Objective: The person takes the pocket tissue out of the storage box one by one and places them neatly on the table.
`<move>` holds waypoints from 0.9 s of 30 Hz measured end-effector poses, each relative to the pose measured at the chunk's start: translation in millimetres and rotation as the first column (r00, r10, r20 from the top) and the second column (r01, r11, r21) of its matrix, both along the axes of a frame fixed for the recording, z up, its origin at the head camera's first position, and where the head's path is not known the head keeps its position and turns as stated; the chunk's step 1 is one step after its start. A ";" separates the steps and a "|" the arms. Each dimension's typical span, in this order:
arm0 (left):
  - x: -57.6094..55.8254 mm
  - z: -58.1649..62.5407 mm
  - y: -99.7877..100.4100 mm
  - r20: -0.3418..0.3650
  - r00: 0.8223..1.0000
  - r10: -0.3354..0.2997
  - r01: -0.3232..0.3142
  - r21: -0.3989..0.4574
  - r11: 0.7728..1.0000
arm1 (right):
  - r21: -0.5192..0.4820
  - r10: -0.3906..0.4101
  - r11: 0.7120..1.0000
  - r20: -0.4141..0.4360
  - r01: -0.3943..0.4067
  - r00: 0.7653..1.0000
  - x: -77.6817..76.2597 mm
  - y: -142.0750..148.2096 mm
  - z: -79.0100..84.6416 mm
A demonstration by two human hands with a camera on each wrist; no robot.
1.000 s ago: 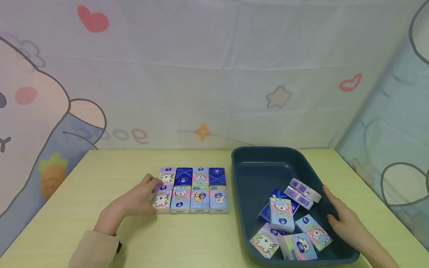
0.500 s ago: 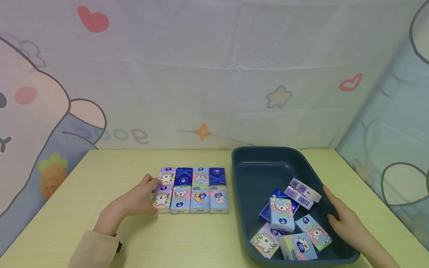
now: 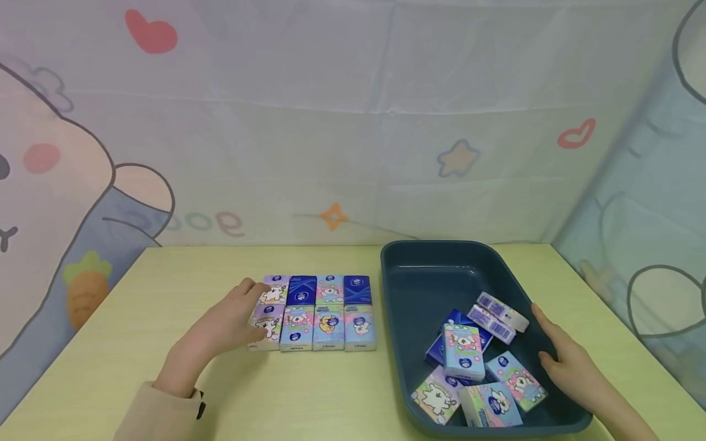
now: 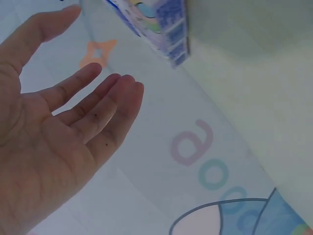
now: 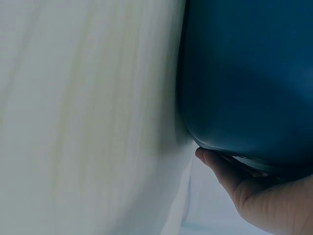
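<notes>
Several small tissue packs [image 3: 329,327] lie flat, side by side in two rows on the table; some have cartoon animals, others are plain dark blue. My left hand [image 3: 223,324] is at the left end of these rows, its thumb overlapping the near-left pack [image 3: 268,318] in the head view. The left wrist view has that hand [image 4: 73,117] with loosely bent fingers and nothing in the palm, a pack's edge [image 4: 178,41] beyond the fingertips. With my right hand [image 3: 576,367] I hold the right rim of a dark teal plastic bin [image 3: 425,288], thumb on the inner side.
Inside the bin, more tissue packs [image 3: 463,352] lie jumbled toward the near end, two of them on edge with barcodes [image 3: 491,324] showing. A printed cloth backdrop [image 3: 331,122] hangs behind the pale wooden table [image 3: 309,398].
My left hand has come slightly up off the left end of the packs, its thumb shifting over the near-left one. The right hand and the bin stay put.
</notes>
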State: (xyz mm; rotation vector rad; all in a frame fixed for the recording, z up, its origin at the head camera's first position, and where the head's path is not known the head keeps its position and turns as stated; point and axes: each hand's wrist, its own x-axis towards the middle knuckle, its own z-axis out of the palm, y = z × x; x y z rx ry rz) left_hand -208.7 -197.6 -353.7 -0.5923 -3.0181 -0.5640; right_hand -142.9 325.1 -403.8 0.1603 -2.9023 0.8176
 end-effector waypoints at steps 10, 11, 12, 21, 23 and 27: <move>9.7 13.4 36.0 -0.184 0.980 -0.081 0.081 -0.004 0.997 | 0.007 0.004 1.000 -0.027 -0.004 1.000 0.2 -1.0 0.8; 10.0 14.5 41.6 -0.201 0.975 -0.097 0.098 -0.002 0.995 | 0.005 0.004 1.000 -0.026 -0.004 1.000 0.2 -1.1 0.8; 10.1 15.6 47.4 -0.220 0.969 -0.113 0.115 0.000 0.993 | 0.004 0.004 1.000 -0.026 -0.004 1.000 0.0 -1.0 0.6; 10.3 18.2 106.4 -0.199 0.943 -0.268 0.282 0.049 0.958 | -0.002 0.004 1.000 -0.011 -0.004 1.000 0.3 -0.6 -1.1; 9.2 18.2 121.3 -0.155 0.939 -0.306 0.319 0.070 0.945 | 0.001 0.005 1.000 -0.013 -0.005 1.000 0.5 -0.2 -1.0; 6.2 13.4 150.4 -0.067 0.925 -0.374 0.380 0.117 0.918 | 0.000 0.009 1.000 -0.014 -0.009 1.000 0.6 0.5 -0.9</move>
